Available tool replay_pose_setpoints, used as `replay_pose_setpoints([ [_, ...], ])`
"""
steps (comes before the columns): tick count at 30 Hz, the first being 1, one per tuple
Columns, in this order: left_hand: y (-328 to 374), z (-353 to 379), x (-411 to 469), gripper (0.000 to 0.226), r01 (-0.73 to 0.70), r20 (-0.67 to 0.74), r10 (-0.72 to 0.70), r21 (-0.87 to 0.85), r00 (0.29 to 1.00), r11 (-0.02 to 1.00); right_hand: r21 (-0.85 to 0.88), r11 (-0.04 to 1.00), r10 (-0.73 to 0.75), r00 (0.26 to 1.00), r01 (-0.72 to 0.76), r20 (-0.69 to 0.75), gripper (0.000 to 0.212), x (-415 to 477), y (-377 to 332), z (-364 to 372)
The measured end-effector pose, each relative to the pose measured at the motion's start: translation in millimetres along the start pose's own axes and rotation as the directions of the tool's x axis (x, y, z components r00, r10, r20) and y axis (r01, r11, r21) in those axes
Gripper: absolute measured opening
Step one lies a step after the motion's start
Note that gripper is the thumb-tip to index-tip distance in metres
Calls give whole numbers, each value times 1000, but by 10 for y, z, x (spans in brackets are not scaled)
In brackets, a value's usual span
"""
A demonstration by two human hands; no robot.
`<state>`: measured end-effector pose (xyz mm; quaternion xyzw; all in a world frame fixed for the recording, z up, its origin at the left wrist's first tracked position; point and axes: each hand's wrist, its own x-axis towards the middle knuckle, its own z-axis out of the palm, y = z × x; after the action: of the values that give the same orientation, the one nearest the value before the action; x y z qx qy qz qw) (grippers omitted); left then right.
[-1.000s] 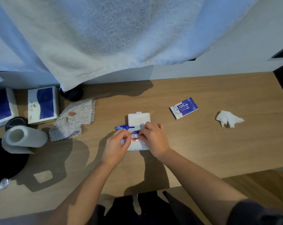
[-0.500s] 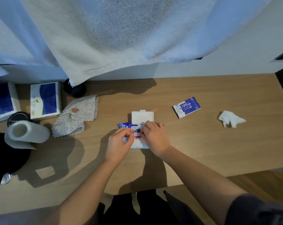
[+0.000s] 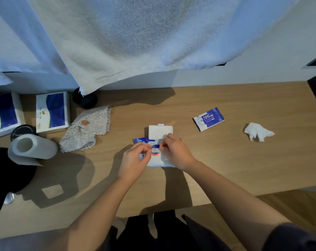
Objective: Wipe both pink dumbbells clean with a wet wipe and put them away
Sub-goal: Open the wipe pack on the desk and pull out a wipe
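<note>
1. Head view recorded the wet wipe pack (image 3: 159,157) lying flat on the wooden desk (image 3: 226,160), its white flip lid (image 3: 160,132) thrown back toward the wall.
2. Left hand (image 3: 134,160) and right hand (image 3: 177,153) met over the pack's opening, fingers curled, each pinching at the pack there. Whether a wipe was caught between them could not be told.
3. Neither pink dumbbell was in view.
4. Step in hand, as judged: drawing one wipe out. It would go best with one hand pinning the pack to the desk while the other drew a single sheet up slowly, so that the following sheets stayed inside.
5. Lid would want closing afterwards, lest the pack dry out.
6. A crumpled wipe (image 3: 258,132) and a blue sachet (image 3: 208,119) lay well apart to the right, untouched.
</note>
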<state>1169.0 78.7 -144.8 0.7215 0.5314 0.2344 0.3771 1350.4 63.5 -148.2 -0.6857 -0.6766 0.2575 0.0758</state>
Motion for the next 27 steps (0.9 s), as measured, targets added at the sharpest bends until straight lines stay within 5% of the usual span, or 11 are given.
replay_pose_setpoints([
  [12,10,12,-38,5,7,10,-7,43,1000,999,-155,985,-99,987,78,-127,18,-82,-79,52],
  [27,49,-24,-79,28,-19,122,1,147,993,989,160,987,29,999,-33,25,19,-38,-22,-55],
])
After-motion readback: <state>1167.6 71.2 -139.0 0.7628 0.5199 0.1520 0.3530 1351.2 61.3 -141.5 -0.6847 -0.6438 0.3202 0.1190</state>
